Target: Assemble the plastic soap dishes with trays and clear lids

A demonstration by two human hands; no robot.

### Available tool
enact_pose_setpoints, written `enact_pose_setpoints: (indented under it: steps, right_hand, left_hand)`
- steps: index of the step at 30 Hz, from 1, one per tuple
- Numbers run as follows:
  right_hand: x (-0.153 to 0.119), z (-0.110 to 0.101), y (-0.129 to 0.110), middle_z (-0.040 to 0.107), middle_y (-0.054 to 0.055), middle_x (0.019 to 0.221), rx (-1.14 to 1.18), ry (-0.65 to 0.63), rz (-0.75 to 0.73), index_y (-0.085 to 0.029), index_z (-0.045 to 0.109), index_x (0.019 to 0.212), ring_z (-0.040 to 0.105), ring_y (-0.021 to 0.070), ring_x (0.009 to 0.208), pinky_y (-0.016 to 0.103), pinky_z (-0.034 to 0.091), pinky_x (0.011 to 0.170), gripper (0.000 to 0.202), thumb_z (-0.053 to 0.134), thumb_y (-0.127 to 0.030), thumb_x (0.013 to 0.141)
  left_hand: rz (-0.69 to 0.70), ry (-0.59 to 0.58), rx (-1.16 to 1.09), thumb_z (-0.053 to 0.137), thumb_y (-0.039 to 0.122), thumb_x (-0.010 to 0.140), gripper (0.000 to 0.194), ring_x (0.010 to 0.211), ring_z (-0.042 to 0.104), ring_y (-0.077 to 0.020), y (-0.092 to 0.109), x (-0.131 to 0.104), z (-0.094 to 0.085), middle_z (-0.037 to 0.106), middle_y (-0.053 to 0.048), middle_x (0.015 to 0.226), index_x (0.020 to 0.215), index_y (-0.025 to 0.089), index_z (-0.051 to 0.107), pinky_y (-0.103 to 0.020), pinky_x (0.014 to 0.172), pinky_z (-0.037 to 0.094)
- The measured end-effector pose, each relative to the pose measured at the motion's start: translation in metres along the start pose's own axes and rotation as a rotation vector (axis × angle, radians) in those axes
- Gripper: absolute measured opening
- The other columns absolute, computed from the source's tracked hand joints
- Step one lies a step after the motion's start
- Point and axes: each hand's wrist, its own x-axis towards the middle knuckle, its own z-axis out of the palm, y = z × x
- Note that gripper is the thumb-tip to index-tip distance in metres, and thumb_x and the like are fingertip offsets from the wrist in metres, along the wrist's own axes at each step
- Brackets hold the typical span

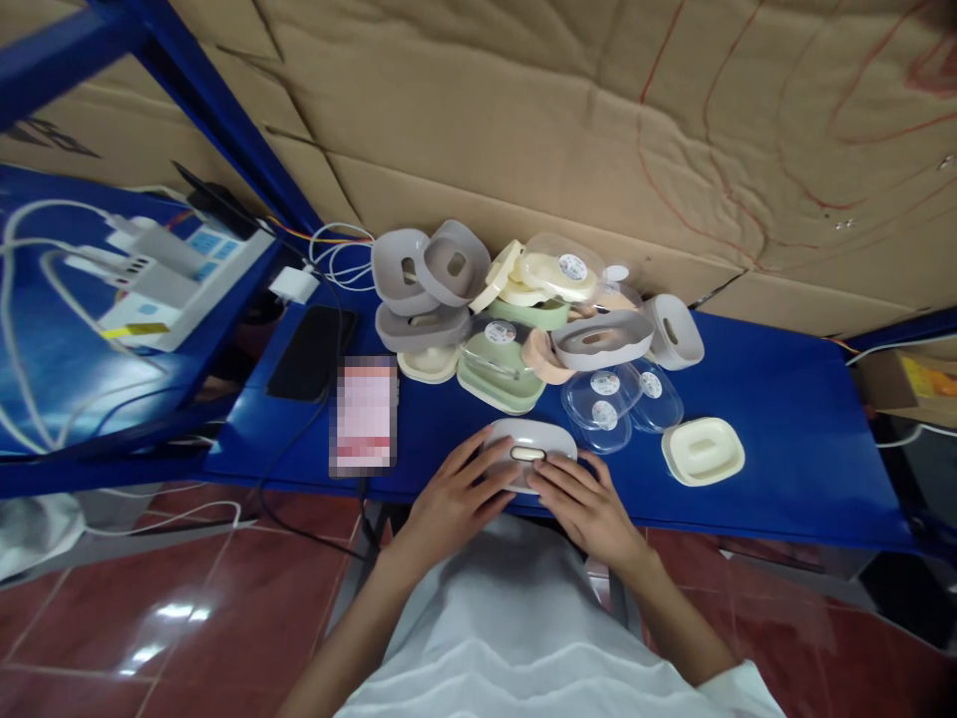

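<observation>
Blue tabletop [807,439], w/ cardboard [523,130] along back edge & red tile floor [254,608] below. Grey shell [534,434] lies nr front edge, at tabletop's mid-length; L hand [453,499] & R hand [587,504] grasp it from opp. sides, fingers bent over its top. Pile of parts [602,342] just behind limits reach; black phone [310,349] to L. Cream tray [707,451] sits R of R hand, set back from edge; beyond, blue surface runs to R end.
</observation>
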Motion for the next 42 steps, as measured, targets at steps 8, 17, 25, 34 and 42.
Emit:
enact_pose_setpoints:
  steps: [8, 17, 25, 34, 42]
  right_hand:
    - [0.047, -0.062, 0.092, 0.052, 0.013, 0.165, -0.365, 0.291, 0.267, -0.028, 0.055, 0.157, 0.044, 0.0328, 0.156, 0.056, 0.028, 0.129, 0.053, 0.063, -0.026, 0.104]
    - [0.057, -0.084, 0.13, 0.075, 0.012, 0.133, -0.286, 0.355, 0.356, -0.024, 0.07, 0.136, 0.07, 0.03, 0.125, 0.052, 0.043, 0.118, 0.036, 0.057, -0.042, 0.107]
    - [-0.095, -0.1, 0.202, 0.075, 0.022, 0.082, -0.553, 0.774, 1.073, -0.009, 0.08, 0.101, 0.069, 0.0315, 0.072, 0.041, 0.046, 0.066, 0.057, 0.051, -0.059, 0.101]
    - [-0.082, -0.094, 0.203, 0.072, 0.031, 0.126, -0.512, 0.609, 0.789, -0.011, 0.075, 0.122, 0.069, 0.0399, 0.119, 0.053, 0.051, 0.098, 0.05, 0.055, -0.051, 0.102]
    - [0.015, -0.06, 0.118, 0.056, 0.009, 0.16, -0.004, -0.035, 0.207, -0.031, 0.054, 0.157, 0.045, 0.0317, 0.155, 0.057, 0.04, 0.125, 0.05, 0.059, -0.032, 0.108]
  left_hand:
    - [-0.022, 0.054, -0.072, 0.075, 0.019, 0.096, 0.038, 0.157, 0.044, -0.0337, 0.003, 0.0, 0.0, 0.063, -0.013, 0.154, 0.133, 0.021, 0.069, -0.054, 0.12, 0.054]
    - [-0.076, 0.084, -0.143, 0.076, 0.016, 0.095, 0.035, 0.155, 0.046, -0.0321, 0.005, -0.003, 0.0, 0.061, -0.013, 0.152, 0.128, 0.024, 0.068, -0.054, 0.118, 0.055]
    - [-0.077, 0.062, -0.147, 0.076, 0.015, 0.094, 0.035, 0.154, 0.047, -0.0312, 0.002, -0.002, 0.0, 0.062, -0.011, 0.151, 0.127, 0.025, 0.07, -0.053, 0.119, 0.054]
    - [-0.082, 0.066, -0.116, 0.076, 0.018, 0.095, 0.033, 0.151, 0.049, -0.0322, 0.003, 0.001, 0.001, 0.062, -0.012, 0.149, 0.126, 0.025, 0.069, -0.052, 0.118, 0.054]
    - [-0.205, 0.038, -0.12, 0.078, 0.024, 0.094, 0.04, 0.15, 0.047, -0.0369, 0.005, -0.001, -0.004, 0.042, -0.017, 0.163, 0.133, 0.025, 0.066, -0.059, 0.119, 0.05]
